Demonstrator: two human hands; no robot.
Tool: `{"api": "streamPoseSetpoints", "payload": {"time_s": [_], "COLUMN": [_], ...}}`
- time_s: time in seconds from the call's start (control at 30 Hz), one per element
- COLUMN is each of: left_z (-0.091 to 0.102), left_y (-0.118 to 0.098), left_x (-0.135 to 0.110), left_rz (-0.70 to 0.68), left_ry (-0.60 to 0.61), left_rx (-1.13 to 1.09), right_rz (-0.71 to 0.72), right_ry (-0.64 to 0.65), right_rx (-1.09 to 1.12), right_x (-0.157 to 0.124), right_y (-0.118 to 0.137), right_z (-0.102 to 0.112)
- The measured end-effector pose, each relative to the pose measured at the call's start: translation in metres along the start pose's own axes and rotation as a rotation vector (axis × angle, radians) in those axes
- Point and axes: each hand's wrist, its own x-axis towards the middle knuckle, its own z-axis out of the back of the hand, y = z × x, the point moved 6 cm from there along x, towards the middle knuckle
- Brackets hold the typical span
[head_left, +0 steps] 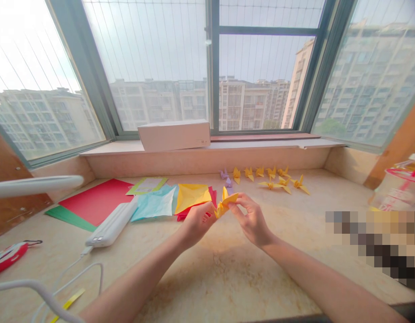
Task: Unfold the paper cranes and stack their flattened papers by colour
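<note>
Above the middle of the stone counter [210, 278] a yellow origami crane [223, 204] is held between both hands. My left hand [199, 220] pinches its lower left part, the fingertips partly hidden behind the paper. On the other side my right hand [251, 217] grips a wing with thumb and forefinger. Just beyond stand small purple paper cranes [228, 182]. Farther right, several finished yellow cranes [270, 185] sit in loose rows. Left of my left hand lies a stack of creased yellow paper [193, 197] with red sheets under it.
Light blue paper [153, 204], a red sheet [96, 199] and green paper [71, 217] spread leftward. A white power bank [113, 224] with a cable lies in front of them. A white box [175, 136] rests on the window ledge. At right stands a clear plastic cup [400, 188].
</note>
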Motion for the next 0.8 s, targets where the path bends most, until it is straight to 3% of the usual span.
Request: {"api": "streamPoseSetpoints", "payload": {"time_s": [0.23, 0.37, 0.57, 0.67, 0.8], "left_z": [0.007, 0.013, 0.003, 0.000, -0.002], "left_y": [-0.016, -0.018, -0.023, -0.027, -0.032], "left_x": [-0.003, -0.004, -0.008, -0.009, -0.011], "left_rz": [-0.123, -0.182, -0.313, -0.375, -0.471], "left_ry": [-0.094, -0.135, 0.018, 0.043, 0.071], "left_rx": [0.190, 0.434, 0.579, 0.611, 0.648], "right_rz": [-0.009, 0.185, 0.306, 0.291, 0.227], "right_ry": [0.042, 0.123, 0.335, 0.325, 0.221], "right_rx": [-0.120, -0.327, -0.445, -0.417, -0.375], "right_x": [0.000, -0.002, -0.007, -0.005, -0.001], "right_y": [-0.007, 0.009, 0.020, 0.015, 0.009], "right_z": [0.001, 0.002, -0.011, -0.011, -0.003]}}
